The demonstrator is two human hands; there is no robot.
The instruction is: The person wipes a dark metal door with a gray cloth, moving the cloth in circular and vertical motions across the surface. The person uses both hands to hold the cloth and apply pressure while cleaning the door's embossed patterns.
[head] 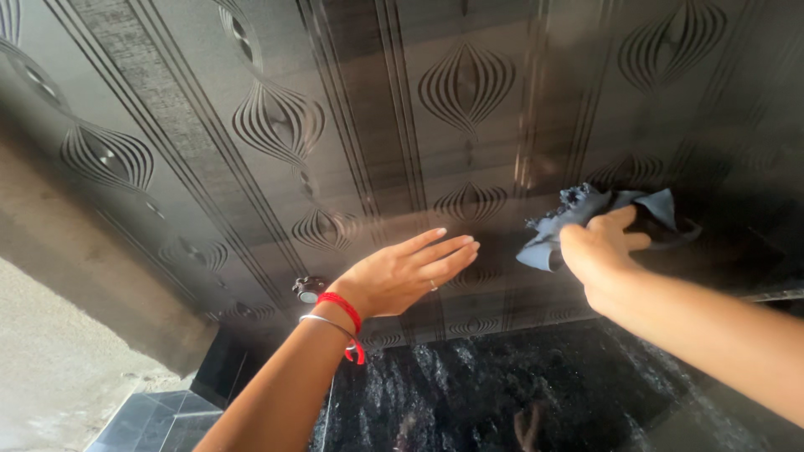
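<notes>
your right hand (601, 244) is closed on the grey cloth (578, 219), pressing it against the dark patterned panel (377, 125); the cloth bunches just beyond your fingers, trailing left toward the other hand. your left hand (408, 274) lies flat and empty on the panel, fingers together, near the cloth.

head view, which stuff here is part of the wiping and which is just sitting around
In use:
- grey-blue cloth, pressed to the panel by the right hand
- dark patterned wall panel
- left hand, flat against the panel, fingers spread

Just there:
- small round metal knob near the left wrist
- black marbled slab below
- grey floor tiles
</notes>
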